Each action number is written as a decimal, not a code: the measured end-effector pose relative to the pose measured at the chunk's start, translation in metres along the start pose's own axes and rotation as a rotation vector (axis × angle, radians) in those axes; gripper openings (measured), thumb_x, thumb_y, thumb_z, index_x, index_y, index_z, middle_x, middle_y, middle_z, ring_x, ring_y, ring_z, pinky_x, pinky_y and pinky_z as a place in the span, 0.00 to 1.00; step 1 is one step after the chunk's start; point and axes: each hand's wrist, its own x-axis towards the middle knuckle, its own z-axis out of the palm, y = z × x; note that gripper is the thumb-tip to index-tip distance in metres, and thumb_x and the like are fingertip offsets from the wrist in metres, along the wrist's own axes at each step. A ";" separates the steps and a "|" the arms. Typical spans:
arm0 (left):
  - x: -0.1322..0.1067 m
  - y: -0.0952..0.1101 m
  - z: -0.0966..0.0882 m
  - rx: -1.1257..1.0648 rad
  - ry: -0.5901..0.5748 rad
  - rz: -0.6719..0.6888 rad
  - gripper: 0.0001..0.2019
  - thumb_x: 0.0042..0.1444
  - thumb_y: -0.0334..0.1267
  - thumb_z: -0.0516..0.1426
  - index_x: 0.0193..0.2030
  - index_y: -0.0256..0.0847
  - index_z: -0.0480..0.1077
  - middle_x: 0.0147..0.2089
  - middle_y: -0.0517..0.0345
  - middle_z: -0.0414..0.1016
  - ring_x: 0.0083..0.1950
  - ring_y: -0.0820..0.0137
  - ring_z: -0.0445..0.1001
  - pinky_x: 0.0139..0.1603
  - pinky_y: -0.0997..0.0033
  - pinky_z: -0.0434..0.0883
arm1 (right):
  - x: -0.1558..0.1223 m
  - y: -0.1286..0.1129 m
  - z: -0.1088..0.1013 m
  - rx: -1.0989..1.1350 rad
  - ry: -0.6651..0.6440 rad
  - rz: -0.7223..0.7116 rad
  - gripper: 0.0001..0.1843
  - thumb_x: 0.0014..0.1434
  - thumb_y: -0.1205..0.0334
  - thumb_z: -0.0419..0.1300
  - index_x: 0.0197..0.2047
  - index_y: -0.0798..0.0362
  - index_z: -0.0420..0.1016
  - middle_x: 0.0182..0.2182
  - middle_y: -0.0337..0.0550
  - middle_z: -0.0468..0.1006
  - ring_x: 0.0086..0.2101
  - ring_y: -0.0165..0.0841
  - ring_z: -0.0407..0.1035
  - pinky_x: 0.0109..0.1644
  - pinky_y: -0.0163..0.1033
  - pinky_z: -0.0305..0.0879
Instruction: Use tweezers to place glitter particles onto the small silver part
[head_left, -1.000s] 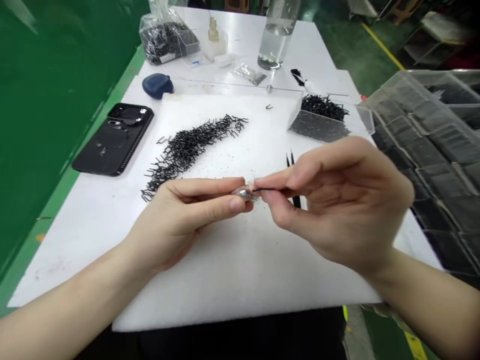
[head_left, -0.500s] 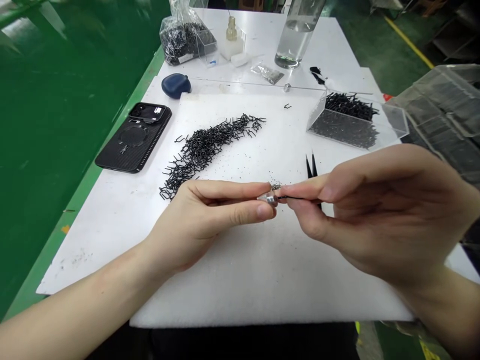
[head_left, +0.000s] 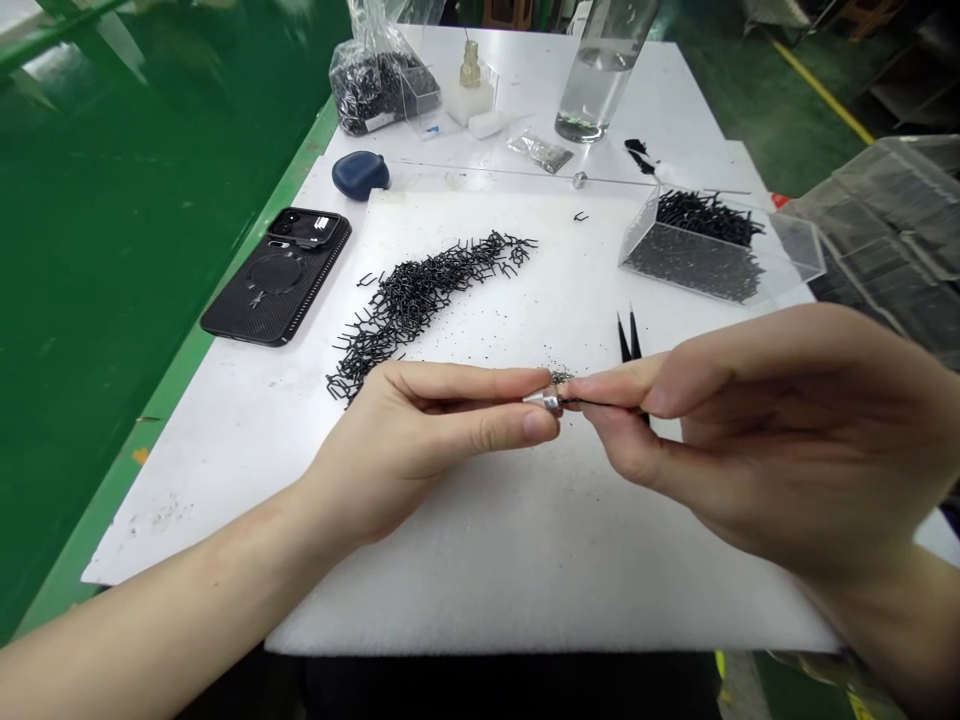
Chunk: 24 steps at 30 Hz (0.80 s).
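My left hand (head_left: pixel 427 432) pinches a small silver metal piece (head_left: pixel 551 402) between thumb and fingertips. My right hand (head_left: pixel 757 430) pinches a thin black wire (head_left: pixel 589 402), whose tip meets the silver piece. Both hands hover over a white foam sheet (head_left: pixel 525 570). Black tweezers (head_left: pixel 626 340) lie beneath my right hand, their lower part hidden by it. A loose heap of black wire staples (head_left: pixel 420 300) curves across the foam, its lower end just past my left hand. Fine black specks are scattered near my fingertips.
A clear box (head_left: pixel 694 255) of black staples stands at the far right of the foam. A phone (head_left: pixel 274 280), blue case (head_left: pixel 360 175), bagged staples (head_left: pixel 375 90), water bottle (head_left: pixel 600 90) and a compartment tray (head_left: pixel 892 220) surround the white table (head_left: pixel 187 510).
The whole scene has shifted right and slightly down in view. Both hands keep their pinches, and the wire tip stays at the silver piece.
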 end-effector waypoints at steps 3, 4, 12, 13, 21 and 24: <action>0.000 -0.001 0.000 0.022 0.006 -0.002 0.09 0.53 0.37 0.72 0.40 0.56 0.85 0.40 0.68 0.88 0.46 0.70 0.85 0.60 0.72 0.76 | 0.000 -0.001 -0.002 -0.016 -0.013 -0.004 0.18 0.45 0.78 0.74 0.33 0.48 0.76 0.27 0.35 0.83 0.27 0.34 0.81 0.33 0.37 0.86; 0.001 -0.001 0.000 0.028 0.008 -0.003 0.09 0.53 0.37 0.72 0.40 0.56 0.85 0.40 0.68 0.88 0.46 0.70 0.85 0.61 0.71 0.76 | 0.000 -0.001 -0.003 -0.017 -0.020 -0.006 0.18 0.45 0.78 0.74 0.33 0.48 0.76 0.27 0.35 0.83 0.28 0.34 0.81 0.33 0.36 0.86; 0.000 -0.001 0.000 0.030 0.016 -0.001 0.09 0.53 0.35 0.72 0.40 0.54 0.85 0.42 0.67 0.88 0.44 0.73 0.85 0.57 0.75 0.77 | 0.001 0.004 -0.003 0.045 -0.070 -0.023 0.16 0.48 0.78 0.72 0.34 0.50 0.77 0.29 0.37 0.84 0.35 0.37 0.84 0.34 0.33 0.85; 0.000 -0.001 0.000 0.007 0.014 -0.002 0.10 0.53 0.34 0.72 0.40 0.53 0.85 0.41 0.67 0.88 0.43 0.73 0.85 0.55 0.77 0.78 | 0.001 0.004 -0.003 0.062 -0.076 -0.029 0.16 0.48 0.79 0.71 0.34 0.50 0.77 0.29 0.37 0.84 0.35 0.38 0.84 0.35 0.34 0.85; 0.000 0.002 0.003 -0.100 0.031 -0.019 0.08 0.48 0.31 0.74 0.32 0.49 0.84 0.33 0.67 0.87 0.36 0.76 0.84 0.45 0.81 0.79 | 0.001 0.004 -0.001 0.141 -0.100 0.034 0.17 0.47 0.81 0.70 0.35 0.50 0.76 0.29 0.36 0.83 0.35 0.37 0.84 0.38 0.36 0.84; -0.002 0.002 0.002 -0.049 0.062 -0.028 0.08 0.47 0.33 0.75 0.32 0.51 0.85 0.34 0.66 0.87 0.37 0.74 0.84 0.44 0.79 0.78 | 0.001 0.005 -0.002 0.128 -0.109 0.030 0.17 0.47 0.80 0.71 0.34 0.49 0.77 0.29 0.36 0.84 0.34 0.38 0.84 0.38 0.37 0.85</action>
